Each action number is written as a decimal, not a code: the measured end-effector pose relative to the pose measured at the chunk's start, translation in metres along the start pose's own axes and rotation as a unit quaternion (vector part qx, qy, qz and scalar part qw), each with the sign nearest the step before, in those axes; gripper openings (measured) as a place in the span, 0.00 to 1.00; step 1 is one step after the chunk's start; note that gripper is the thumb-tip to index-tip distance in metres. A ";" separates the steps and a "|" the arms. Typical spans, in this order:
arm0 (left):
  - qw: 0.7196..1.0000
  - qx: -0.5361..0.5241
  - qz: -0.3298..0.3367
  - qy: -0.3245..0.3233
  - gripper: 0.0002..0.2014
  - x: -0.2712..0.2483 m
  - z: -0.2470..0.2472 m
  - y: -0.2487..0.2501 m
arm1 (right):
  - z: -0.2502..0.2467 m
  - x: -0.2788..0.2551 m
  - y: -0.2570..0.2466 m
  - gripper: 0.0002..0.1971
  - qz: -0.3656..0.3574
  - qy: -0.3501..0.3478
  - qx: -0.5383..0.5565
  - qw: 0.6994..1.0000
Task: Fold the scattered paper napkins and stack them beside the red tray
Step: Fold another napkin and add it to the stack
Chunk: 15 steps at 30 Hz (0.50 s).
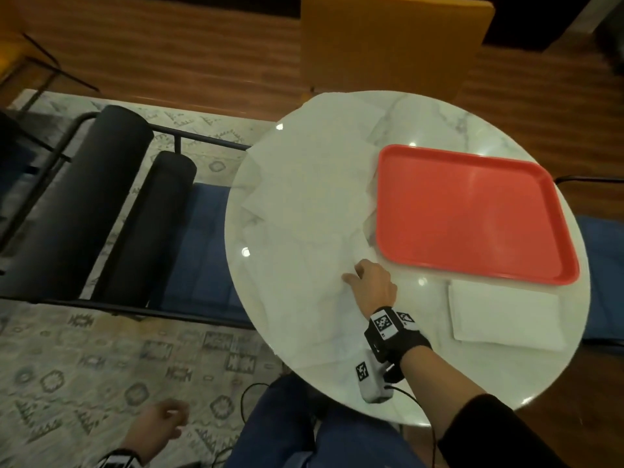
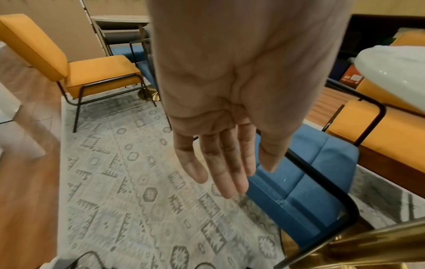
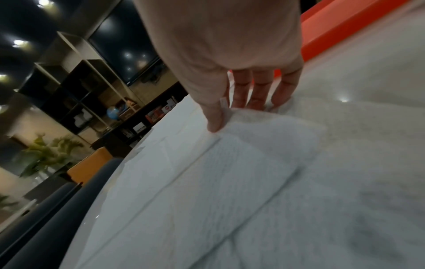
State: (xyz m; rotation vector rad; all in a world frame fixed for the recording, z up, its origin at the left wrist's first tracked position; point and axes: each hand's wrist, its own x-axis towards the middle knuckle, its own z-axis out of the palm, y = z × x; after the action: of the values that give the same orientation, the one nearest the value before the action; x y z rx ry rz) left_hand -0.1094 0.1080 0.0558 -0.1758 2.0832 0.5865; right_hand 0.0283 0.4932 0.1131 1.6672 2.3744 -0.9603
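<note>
Several unfolded white paper napkins (image 1: 304, 197) lie overlapping across the left half of the round white marble table (image 1: 439, 123). The red tray (image 1: 472, 214) sits on the right half. A folded stack of napkins (image 1: 506, 314) lies just in front of the tray's near edge. My right hand (image 1: 358, 275) reaches over the table beside the tray's near left corner. In the right wrist view my right hand (image 3: 239, 116) pinches a raised napkin edge (image 3: 264, 127) between thumb and fingers. My left hand (image 1: 162, 423) hangs below the table over the rug, fingers (image 2: 230, 172) relaxed and holding nothing.
A blue chair seat (image 1: 202, 238) with black bolsters (image 1: 111, 184) stands left of the table. An orange chair (image 1: 388, 38) stands behind it and another blue seat (image 1: 604, 265) to the right. A patterned rug (image 1: 101, 366) covers the floor. My knees are under the near edge.
</note>
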 end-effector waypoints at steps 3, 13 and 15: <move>0.999 0.014 0.034 -0.015 0.05 0.006 -0.014 0.023 | 0.000 -0.002 0.002 0.13 0.009 0.029 0.012 0.999; 0.943 0.123 0.310 0.010 0.06 -0.015 -0.032 0.166 | -0.030 -0.023 -0.010 0.14 -0.098 0.133 -0.061 0.984; 0.923 0.122 0.365 0.000 0.08 -0.035 -0.021 0.208 | -0.043 -0.030 -0.013 0.13 -0.125 0.155 0.006 0.980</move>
State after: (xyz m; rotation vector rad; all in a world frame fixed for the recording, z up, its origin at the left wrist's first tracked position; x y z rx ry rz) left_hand -0.1776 0.2763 0.1650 0.7781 2.1698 0.7443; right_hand 0.0404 0.4889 0.1657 1.6563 2.8419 -0.7960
